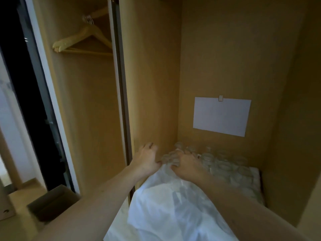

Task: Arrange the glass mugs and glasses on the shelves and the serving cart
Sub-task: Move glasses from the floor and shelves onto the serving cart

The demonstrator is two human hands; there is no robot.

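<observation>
Several clear glasses (225, 166) stand packed together on a surface draped with a white cloth (173, 209), low inside a wooden cupboard niche. My right hand (188, 165) reaches over the near-left glasses, its fingers curled down round the rim of one glass (167, 158). My left hand (147, 160) is beside it, close to the niche's left wall, fingers curled inward and thumb at the cloth's edge. Whether it holds anything is hidden by the hand and blur.
A white sheet of paper (221, 116) hangs on the niche's back wall. Wooden hangers (83, 40) hang in the wardrobe section to the left. A cardboard box (53, 201) sits on the floor at lower left, by a dark doorway.
</observation>
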